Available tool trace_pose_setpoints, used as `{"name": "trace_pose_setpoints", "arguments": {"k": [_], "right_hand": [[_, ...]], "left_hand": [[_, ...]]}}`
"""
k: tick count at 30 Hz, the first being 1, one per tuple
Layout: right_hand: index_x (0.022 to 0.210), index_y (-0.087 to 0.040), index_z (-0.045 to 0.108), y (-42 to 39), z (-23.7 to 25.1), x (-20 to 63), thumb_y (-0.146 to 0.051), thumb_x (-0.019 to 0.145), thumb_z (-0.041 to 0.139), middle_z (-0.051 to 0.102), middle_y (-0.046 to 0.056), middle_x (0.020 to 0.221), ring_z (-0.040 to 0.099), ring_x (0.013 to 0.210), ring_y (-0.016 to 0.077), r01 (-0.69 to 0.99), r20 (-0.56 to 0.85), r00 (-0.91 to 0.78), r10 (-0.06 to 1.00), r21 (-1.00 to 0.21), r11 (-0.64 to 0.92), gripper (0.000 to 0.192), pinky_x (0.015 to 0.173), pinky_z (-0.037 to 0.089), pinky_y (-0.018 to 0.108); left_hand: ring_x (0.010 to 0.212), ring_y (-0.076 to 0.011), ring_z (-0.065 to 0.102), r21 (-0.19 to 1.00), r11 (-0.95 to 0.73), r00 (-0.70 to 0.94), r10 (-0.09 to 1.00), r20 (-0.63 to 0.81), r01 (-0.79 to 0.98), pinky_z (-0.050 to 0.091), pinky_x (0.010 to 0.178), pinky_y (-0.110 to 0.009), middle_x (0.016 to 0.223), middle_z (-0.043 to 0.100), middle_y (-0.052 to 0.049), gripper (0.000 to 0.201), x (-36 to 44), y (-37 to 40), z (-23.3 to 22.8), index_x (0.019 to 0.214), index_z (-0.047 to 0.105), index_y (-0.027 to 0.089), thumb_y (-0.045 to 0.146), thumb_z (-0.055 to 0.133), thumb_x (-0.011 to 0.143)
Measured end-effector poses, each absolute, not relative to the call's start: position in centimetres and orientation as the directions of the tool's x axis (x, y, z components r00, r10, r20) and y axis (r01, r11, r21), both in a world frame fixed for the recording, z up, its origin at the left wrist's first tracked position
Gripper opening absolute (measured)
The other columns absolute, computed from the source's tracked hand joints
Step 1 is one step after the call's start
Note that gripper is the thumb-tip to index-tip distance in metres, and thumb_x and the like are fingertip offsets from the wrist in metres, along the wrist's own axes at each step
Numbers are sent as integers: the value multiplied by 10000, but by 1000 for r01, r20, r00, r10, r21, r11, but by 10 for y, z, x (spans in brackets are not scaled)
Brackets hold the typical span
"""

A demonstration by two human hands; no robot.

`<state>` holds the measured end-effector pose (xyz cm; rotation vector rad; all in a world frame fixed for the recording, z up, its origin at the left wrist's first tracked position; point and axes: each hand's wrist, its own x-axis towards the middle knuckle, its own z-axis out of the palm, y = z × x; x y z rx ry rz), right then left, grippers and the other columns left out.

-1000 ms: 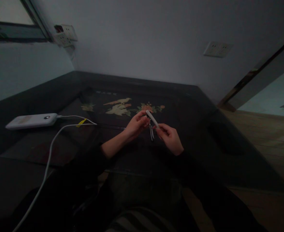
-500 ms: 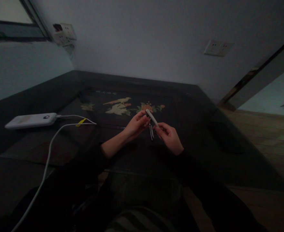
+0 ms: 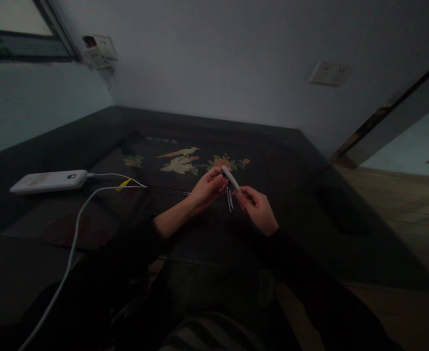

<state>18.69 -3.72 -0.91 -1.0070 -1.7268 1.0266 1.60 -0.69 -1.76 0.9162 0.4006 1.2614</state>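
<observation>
Over the dark table (image 3: 272, 161), both hands are closed on one slim, pale, slightly bowed strip (image 3: 231, 178); the dim light hides its exact kind. My left hand (image 3: 210, 187) pinches its upper end between thumb and fingers. At its lower end, my right hand (image 3: 256, 207) grips it with the fingers curled in. Thin dark pieces with pale edges (image 3: 230, 200) hang down between the hands; whether they are joined to the strip I cannot tell.
A white power bank (image 3: 49, 181) lies on the left, with a white cable (image 3: 76, 229) bearing a yellow tag (image 3: 122, 185). A dark flat thing (image 3: 342, 209) lies at the right. Wall sockets (image 3: 331, 74) sit behind the table, whose top shows a bird-and-flower picture (image 3: 179, 161).
The strip looks slightly more bowed and its upper end has turned a little. Both hands keep their hold and nearly the same place. The view has shifted very slightly.
</observation>
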Motion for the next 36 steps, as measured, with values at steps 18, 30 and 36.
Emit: {"name": "trace_pose_setpoints", "arguments": {"k": [18,30,36], "right_hand": [[884,-147,637,-32,-12,187,-564,825,574,528,-1,644,406,519,97,196,262,-238,935,-930,310,426,460,290,230],[896,-141,634,-39,-9,186,-557,833,568,467,-23,609,359,486,83,157,233,-337,912,-941,298,426,445,255,231],[898,-150,631,-42,-8,185,-544,841,564,428,-35,587,357,492,86,141,230,-376,898,-943,300,404,454,267,230]], "left_hand": [[512,-52,422,794,26,290,938,191,-607,382,561,-186,576,495,82,469,15,-8,-19,922,553,194,436,832,633],[527,-54,425,775,22,292,933,212,-632,373,554,-189,581,485,69,483,14,-7,-18,1005,616,167,405,833,646],[514,-53,410,766,28,280,939,200,-642,358,532,-192,568,479,63,460,16,-9,-15,977,637,159,403,837,642]]}}
